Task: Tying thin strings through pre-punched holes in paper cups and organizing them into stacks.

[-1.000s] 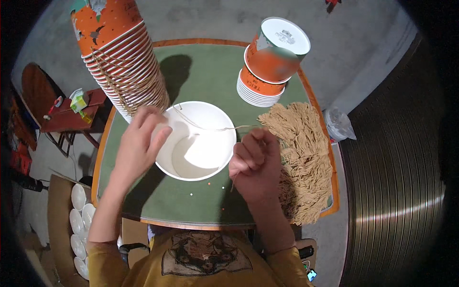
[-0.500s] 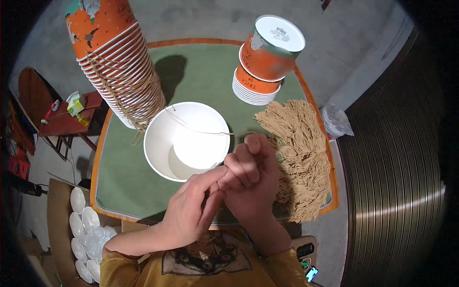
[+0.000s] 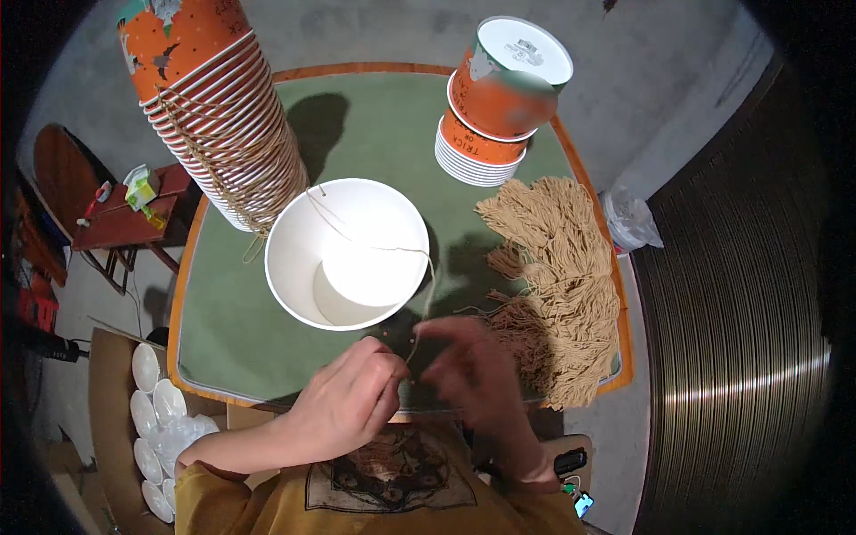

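Tall stack of orange paper cups (image 3: pixel 218 116) at far left of green counter (image 3: pixel 374 125). White cup (image 3: pixel 348 254) left untouched now; left hand (image 3: pixel 343 401) drawn back, pinching thin string (image 3: pixel 419 294) beside blurred right hand (image 3: pixel 477 370), grip unclear. Heap of tan strings (image 3: pixel 557 276) right.

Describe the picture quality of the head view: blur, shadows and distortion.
Head view: fisheye bends the green square table edges and darkens the corners; the right hand is smeared by motion blur, the left hand sharper; the tall stack of orange paper cups throws a dark shadow; the white paper bowl looks nearly overexposed.
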